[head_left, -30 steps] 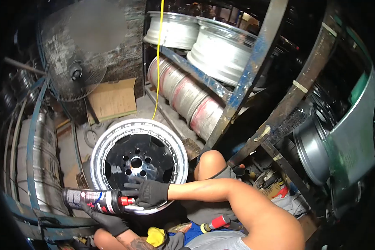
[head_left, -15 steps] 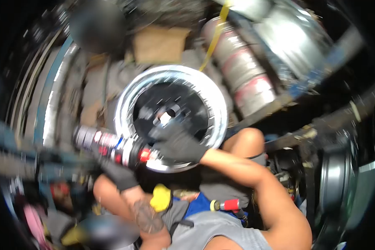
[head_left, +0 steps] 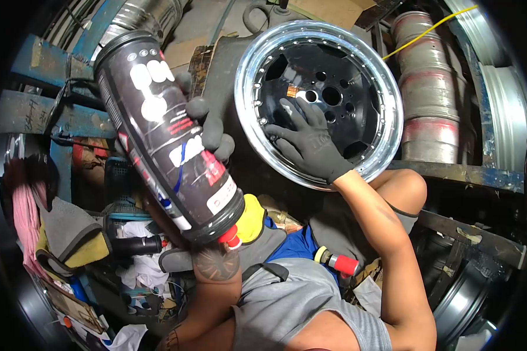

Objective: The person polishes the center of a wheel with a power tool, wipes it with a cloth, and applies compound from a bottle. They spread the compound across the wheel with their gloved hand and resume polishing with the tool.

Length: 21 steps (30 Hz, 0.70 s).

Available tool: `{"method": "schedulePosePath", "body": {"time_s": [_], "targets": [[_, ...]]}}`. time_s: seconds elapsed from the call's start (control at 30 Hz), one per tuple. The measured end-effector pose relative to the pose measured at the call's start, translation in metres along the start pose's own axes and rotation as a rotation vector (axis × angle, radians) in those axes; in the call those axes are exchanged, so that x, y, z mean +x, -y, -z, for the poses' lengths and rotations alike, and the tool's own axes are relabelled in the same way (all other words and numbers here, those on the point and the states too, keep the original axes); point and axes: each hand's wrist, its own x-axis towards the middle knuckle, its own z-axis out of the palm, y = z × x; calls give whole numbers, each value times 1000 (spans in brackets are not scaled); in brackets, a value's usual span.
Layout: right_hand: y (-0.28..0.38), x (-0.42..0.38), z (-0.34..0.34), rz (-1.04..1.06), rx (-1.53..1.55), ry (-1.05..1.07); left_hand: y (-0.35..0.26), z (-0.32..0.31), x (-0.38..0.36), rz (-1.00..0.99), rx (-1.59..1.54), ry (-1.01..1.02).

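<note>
My left hand (head_left: 214, 130), in a dark grey glove, is wrapped round a large black bottle (head_left: 164, 131) with white and red print. The bottle is tilted, its red nozzle pointing down toward my lap. My right hand (head_left: 307, 140), gloved too, lies spread on the black face of a wheel rim (head_left: 386, 111) with a polished, riveted lip. Its fingers are apart, near the centre hole. The wheel stands in front of me beside my raised knee.
Stacked metal rims (head_left: 430, 105) stand on a rack at the right, crossed by a yellow strap (head_left: 433, 28). Blue metal beams (head_left: 38, 64) are at the left. Pink and grey cloths (head_left: 70, 225) hang lower left. A red-capped tool (head_left: 342, 265) lies at my waist.
The bottle has risen closer to the camera and is more upright, its nozzle away from the wheel. The wheel appears farther right, and my right hand is now spread on its face.
</note>
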Motion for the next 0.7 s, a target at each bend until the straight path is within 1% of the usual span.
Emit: {"method": "schedulePosePath", "body": {"time_s": [0.13,0.27,0.3,0.4,0.43,0.57,0.7], "targets": [[0,6,-11,28,-110,-14,0,1,1,-5,-25,29],[-8,9,2,49,-248,20,-2,2,1,1,-34,58],[-7,11,4,26,-257,24,-2,2,0,3,-38,66],[-8,10,-9,67,-196,20,1,2,0,10,-60,89],[-6,9,-11,85,-214,59,1,3,-1,13,-71,99],[-4,6,-2,62,-156,75,3,4,2,18,-72,136],[-7,12,-7,52,-154,14,7,3,1,23,-97,174]]}}
